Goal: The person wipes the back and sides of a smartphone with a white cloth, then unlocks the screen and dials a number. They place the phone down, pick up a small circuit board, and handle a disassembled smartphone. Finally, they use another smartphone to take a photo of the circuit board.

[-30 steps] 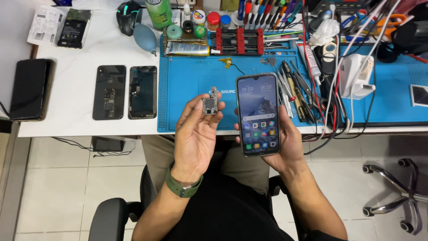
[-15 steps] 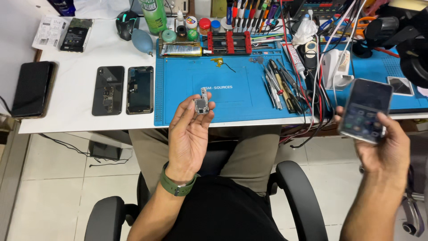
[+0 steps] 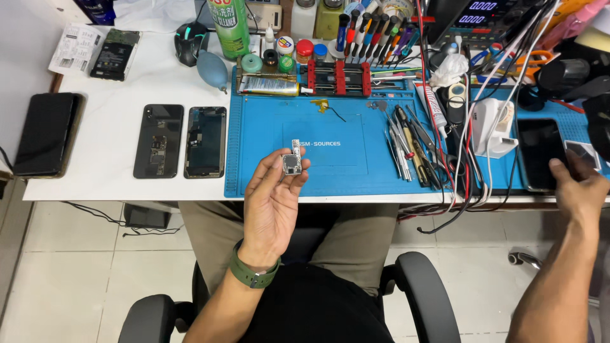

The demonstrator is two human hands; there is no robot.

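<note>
My left hand (image 3: 273,197) is raised palm-up over the front edge of the blue work mat (image 3: 330,159), pinching a small grey circuit part (image 3: 291,161) between thumb and fingertips. Far to the right, my right hand (image 3: 581,187) rests on the bench, fingers touching the lower edge of a black smartphone (image 3: 540,152) that lies flat, screen dark, beside a white charger block (image 3: 490,127).
Two opened phone halves (image 3: 181,141) lie left of the mat on the white table (image 3: 114,171), a black phone (image 3: 44,132) further left. Tweezers and tools (image 3: 413,149) and tangled cables (image 3: 470,178) crowd the right. Bottles, screwdrivers and a red clamp (image 3: 337,78) line the back.
My right hand carried the smartphone from in front of me out to the right and laid it on the bench. My left hand kept the small part held up.
</note>
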